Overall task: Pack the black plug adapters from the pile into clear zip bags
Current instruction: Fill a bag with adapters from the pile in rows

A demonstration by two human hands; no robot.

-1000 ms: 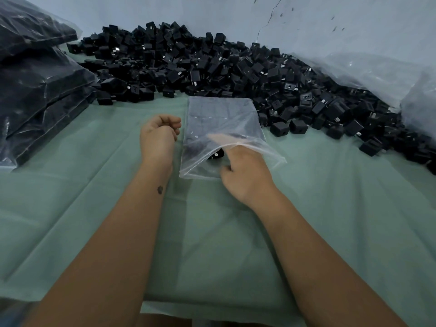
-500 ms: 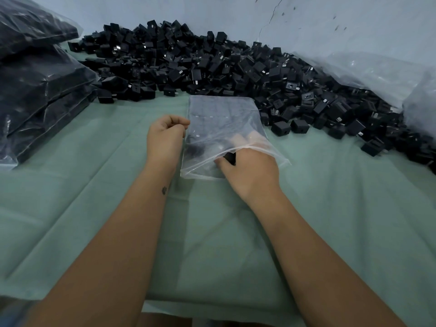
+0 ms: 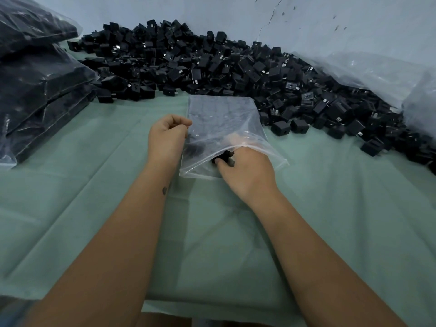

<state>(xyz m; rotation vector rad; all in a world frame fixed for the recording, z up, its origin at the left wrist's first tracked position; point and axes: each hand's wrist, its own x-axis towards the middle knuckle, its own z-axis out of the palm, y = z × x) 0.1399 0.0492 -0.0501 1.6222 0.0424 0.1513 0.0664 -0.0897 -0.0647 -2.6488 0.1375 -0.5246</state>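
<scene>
Far left, stacked filled bags (image 3: 35, 86) of black adapters lie on the green cloth (image 3: 236, 232), so packed ones are already done. My left hand (image 3: 166, 138) sits at the left edge of the clear zip bag (image 3: 226, 121), fingers curled, pinching what looks like the bag's side edge; the exact contact is hard to see. The bag lies flat on the cloth, mouth toward me, far end touching the pile (image 3: 212, 62) of loose adapters along the wall. My right hand (image 3: 245, 168) is at the mouth, fingertips under the upper film, thumb and fingers pinching one black adapter (image 3: 224, 156) right at the opening. A dark shape sits inside the bag near the left side, probably another adapter, blurred through the plastic. Step in hand, I judge: feeding an adapter into the bag, early in this bag's fill. Next move calls for pushing it deeper, letting go, pulling my fingers out without dragging the film, then reaching right for more from the pile. Far right, crumpled clear plastic sheeting (image 3: 377, 74) rests against the wall.
</scene>
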